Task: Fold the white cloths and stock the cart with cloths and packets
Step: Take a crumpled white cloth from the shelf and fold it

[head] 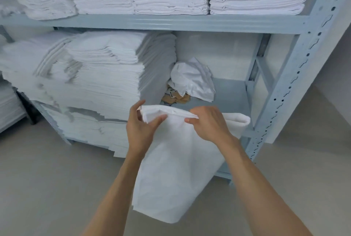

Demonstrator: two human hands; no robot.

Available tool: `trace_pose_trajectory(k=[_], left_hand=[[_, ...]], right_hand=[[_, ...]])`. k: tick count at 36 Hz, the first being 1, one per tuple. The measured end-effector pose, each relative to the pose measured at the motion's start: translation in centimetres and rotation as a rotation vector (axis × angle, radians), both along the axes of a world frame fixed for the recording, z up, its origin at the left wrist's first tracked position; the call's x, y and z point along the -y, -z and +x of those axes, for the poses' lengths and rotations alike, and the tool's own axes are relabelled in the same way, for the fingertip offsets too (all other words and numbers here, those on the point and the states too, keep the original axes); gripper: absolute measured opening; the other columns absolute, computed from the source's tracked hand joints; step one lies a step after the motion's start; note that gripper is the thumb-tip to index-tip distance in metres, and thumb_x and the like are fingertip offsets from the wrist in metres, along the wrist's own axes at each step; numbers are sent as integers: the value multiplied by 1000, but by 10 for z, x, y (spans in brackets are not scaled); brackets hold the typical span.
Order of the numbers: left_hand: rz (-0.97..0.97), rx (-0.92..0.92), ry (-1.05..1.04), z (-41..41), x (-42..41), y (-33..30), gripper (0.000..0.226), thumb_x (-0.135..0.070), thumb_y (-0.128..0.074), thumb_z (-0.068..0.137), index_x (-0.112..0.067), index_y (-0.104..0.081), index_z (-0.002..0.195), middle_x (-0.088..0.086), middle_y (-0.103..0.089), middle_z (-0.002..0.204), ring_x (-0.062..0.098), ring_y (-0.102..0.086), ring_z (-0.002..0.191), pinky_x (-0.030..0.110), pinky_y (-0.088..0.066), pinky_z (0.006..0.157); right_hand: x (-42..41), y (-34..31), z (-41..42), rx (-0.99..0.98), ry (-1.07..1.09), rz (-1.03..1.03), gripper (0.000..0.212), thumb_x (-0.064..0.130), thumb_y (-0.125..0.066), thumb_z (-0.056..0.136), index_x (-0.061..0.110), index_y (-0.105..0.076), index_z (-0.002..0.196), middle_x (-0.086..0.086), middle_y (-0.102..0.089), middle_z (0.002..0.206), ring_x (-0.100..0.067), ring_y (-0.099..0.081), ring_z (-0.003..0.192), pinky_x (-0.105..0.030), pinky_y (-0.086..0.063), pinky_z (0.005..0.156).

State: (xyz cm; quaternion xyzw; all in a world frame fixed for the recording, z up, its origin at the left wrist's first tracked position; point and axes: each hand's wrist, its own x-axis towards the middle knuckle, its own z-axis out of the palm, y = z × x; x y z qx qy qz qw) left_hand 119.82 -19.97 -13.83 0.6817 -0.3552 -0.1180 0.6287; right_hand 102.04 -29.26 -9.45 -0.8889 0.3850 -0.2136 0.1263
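Note:
A white cloth point(176, 169) hangs in front of me, its folded top edge held level and the rest drooping toward the floor. My left hand point(141, 127) pinches the top edge at its left end. My right hand point(209, 123) grips the same edge further right, with a loop of cloth bulging out beyond it. On the middle shelf behind lie several brown packets point(176, 97) and a crumpled white cloth point(191, 80). No cart is in view.
A grey metal shelving unit point(171, 22) fills the view, its perforated upright point(296, 76) at the right. Stacks of folded white cloths point(106, 72) sit on the upper, middle and lower shelves. Beige floor point(47, 178) spreads below and to the right.

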Motion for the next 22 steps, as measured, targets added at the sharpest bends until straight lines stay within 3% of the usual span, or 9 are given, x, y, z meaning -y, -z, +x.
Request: trace_pose_trajectory(k=[3,7,10,12,15,18,21,22], left_hand=[[23,-127,28,11,-11,23,65,-39,-93,65,-27,-60,120,-12,-68,110,9,-65,103,23,-52,79],[90,-249,73,13,-19,52,69,-44,-94,56,-30,-64,116,-12,-72,109,9,-69,99,33,-57,79],[130,-356,86,10,-19,72,55,-35,-97,56,-23,-72,104,-7,-77,98,15,-74,90,31,-60,68],[150,-420,109,4,-16,84,49,-29,-97,57,-19,-74,100,-5,-78,94,17,-75,86,27,-59,64],[195,-470,168,-7,-8,96,48,-25,-98,58,-17,-73,99,-5,-78,93,16,-75,85,22,-58,64],[243,-475,233,-16,1,103,49,-21,-96,60,-11,-72,103,-1,-78,95,18,-75,89,24,-59,68],[275,-438,299,-20,7,100,41,-22,-91,70,-19,-70,105,-5,-77,98,9,-73,88,18,-57,67],[285,-405,336,-20,9,97,39,-25,-88,74,-23,-68,107,-8,-75,101,5,-71,90,15,-55,69]], right_hand=[[0,-11,9,19,-45,-23,58,22,-67,92,24,-25,53,7,-30,51,-15,-30,53,-33,-17,58],[-1,-31,14,-26,-91,-88,54,23,-67,92,23,-29,54,6,-35,52,-21,-35,59,-29,-19,57],[-1,-51,11,-20,-111,-135,53,25,-67,92,25,-33,52,8,-36,51,-16,-35,55,-26,-20,56],[0,-67,9,-40,-118,-177,54,25,-65,93,26,-32,51,7,-35,50,-13,-33,53,-33,-23,60],[4,-92,6,-61,-115,-231,53,22,-64,92,27,-34,49,6,-34,49,-11,-34,52,-33,-19,65],[9,-111,0,-33,-101,-250,49,16,-64,89,26,-37,48,5,-34,51,-20,-33,59,-32,-18,62],[16,-121,-7,-41,-87,-242,38,18,-63,90,20,-45,56,3,-37,52,-20,-36,59,-22,-24,59],[20,-122,-10,-47,-71,-239,38,19,-62,90,21,-46,56,4,-39,52,-17,-37,57,-25,-26,61]])
